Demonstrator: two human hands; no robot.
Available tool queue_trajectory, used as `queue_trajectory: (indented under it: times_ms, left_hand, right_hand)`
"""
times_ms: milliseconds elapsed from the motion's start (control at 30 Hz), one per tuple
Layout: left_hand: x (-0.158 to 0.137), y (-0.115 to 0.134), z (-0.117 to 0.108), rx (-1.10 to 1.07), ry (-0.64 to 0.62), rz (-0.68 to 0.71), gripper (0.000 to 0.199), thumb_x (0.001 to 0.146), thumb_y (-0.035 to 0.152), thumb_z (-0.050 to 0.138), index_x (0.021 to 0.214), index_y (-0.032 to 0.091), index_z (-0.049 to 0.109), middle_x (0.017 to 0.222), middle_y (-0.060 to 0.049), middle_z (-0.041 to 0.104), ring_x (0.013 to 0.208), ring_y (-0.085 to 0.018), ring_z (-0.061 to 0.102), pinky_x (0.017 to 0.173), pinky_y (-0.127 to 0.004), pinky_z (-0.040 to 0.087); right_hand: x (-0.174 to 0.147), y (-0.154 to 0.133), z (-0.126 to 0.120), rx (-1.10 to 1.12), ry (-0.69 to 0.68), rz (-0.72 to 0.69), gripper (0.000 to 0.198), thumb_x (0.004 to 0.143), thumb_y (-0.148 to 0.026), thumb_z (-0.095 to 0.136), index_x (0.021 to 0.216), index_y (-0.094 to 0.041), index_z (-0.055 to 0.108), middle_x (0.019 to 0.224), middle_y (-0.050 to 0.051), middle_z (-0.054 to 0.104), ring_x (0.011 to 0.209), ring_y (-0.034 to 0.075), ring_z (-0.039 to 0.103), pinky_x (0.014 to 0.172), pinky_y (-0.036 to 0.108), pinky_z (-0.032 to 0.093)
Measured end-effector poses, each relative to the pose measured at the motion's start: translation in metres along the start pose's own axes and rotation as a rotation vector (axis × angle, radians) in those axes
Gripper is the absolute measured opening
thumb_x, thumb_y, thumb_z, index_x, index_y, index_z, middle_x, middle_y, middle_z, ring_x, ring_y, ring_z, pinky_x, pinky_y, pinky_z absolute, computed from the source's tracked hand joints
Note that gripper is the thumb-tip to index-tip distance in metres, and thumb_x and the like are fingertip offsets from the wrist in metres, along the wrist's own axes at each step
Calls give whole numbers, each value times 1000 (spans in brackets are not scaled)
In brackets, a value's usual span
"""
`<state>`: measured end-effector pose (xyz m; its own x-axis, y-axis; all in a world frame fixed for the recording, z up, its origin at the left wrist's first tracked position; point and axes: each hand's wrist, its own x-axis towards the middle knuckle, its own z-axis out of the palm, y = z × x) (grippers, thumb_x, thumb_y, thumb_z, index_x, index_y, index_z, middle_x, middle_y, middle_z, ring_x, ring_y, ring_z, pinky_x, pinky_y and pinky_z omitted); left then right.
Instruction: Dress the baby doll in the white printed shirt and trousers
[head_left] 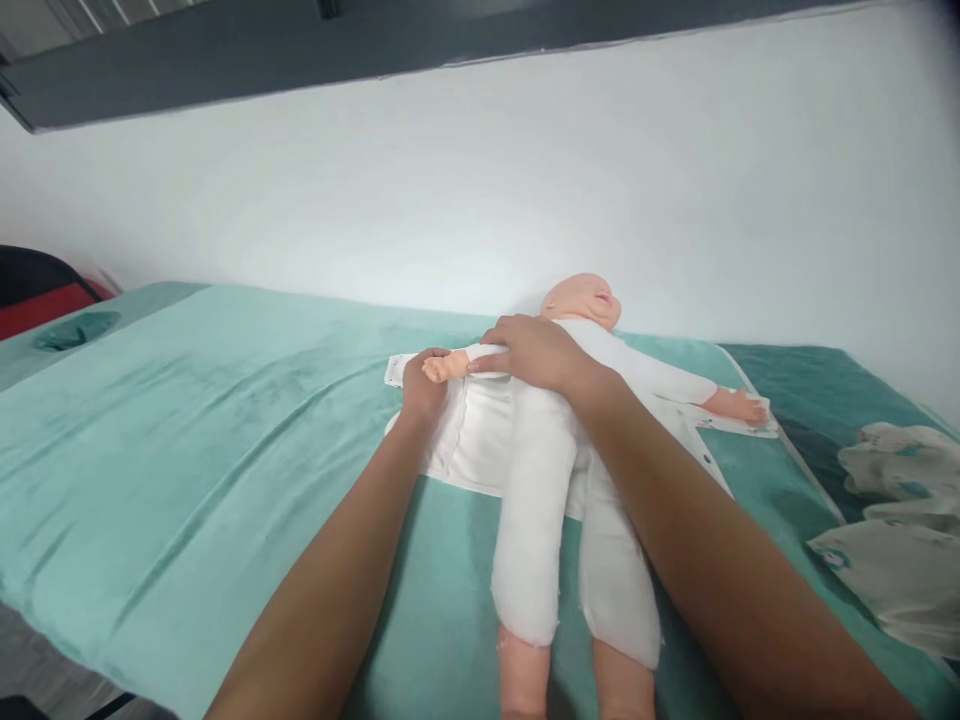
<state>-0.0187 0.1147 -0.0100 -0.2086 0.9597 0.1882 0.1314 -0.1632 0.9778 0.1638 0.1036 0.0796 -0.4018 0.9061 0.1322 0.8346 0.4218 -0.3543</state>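
A baby doll (536, 500) with a white cloth body lies on its back, its head (581, 298) toward the wall. Beneath it spreads an opened white baby shirt (472, 430) with small prints at the cuffs. My right hand (536, 350) is closed around the doll's arm on the left side, thumb near the wrist. Close by, my left hand (424, 388) is curled behind the doll's small hand (446, 367), over the shirt's left sleeve (397, 370). Its fingertips are hidden, so what it grips is unclear. The doll's other arm (675, 380) stretches right along the other sleeve.
A green sheet (225, 430) covers the padded bed, which has a face hole (79, 330) at the far left. Folded printed baby clothes (900, 550) lie at the right. A white wall (375, 200) stands behind, with a dark ledge (300, 60) overhead.
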Motion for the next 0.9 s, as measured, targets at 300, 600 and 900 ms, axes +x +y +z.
queue_trajectory:
  times_ms: [300,600,900]
  left_hand:
    - [4,4,2,-204,96,-136,14,67,29,69,70,18,61,73,0,63,69,-13,56,69,-27,46]
    - [-12,8,11,306,113,227,10,85,25,55,78,21,58,77,1,63,74,-15,57,71,-28,43]
    - [-12,3,17,477,47,328,22,95,32,46,81,21,59,82,-3,65,79,-18,58,75,-32,44]
  right_hand:
    - [5,4,-3,-100,-30,183,36,83,-54,61,99,-24,75,92,8,70,87,27,59,74,35,37]
    - [6,-1,-1,-227,-14,223,33,85,-51,59,91,-22,73,85,8,69,81,25,60,76,35,37]
    - [9,2,19,-214,82,8,28,91,-41,53,104,-23,69,106,8,69,94,26,61,85,40,40]
